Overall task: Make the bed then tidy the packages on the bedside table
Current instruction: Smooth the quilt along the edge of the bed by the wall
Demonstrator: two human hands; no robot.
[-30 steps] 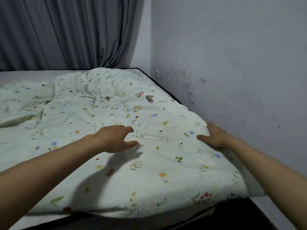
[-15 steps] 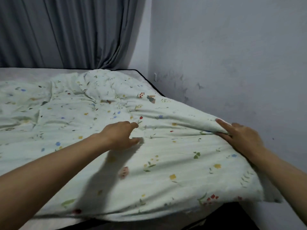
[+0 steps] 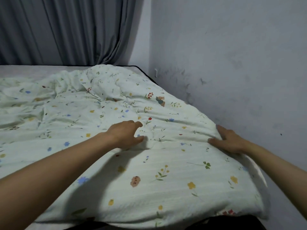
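Note:
A pale green duvet (image 3: 166,176) printed with small flowers covers the near right part of the bed. It is smooth in front and crumpled toward the back left. My left hand (image 3: 124,135) hovers over or rests on the duvet's middle, its fingers loosely bent and holding nothing. My right hand (image 3: 227,140) lies on the duvet's right edge by the wall, fingers straight, with a fold of fabric bunched against its fingertips. The bedside table and packages are out of view.
The grey mattress (image 3: 33,70) shows bare at the back left. A grey curtain (image 3: 66,30) hangs behind the bed. A scuffed white wall (image 3: 232,72) runs tight along the bed's right side. The dark bed frame (image 3: 232,223) shows below the duvet's front edge.
My right hand has slid from the top of the duvet outward to its wall-side edge and pushed the fabric up there. My left hand has stayed near the middle. The front part lies flatter.

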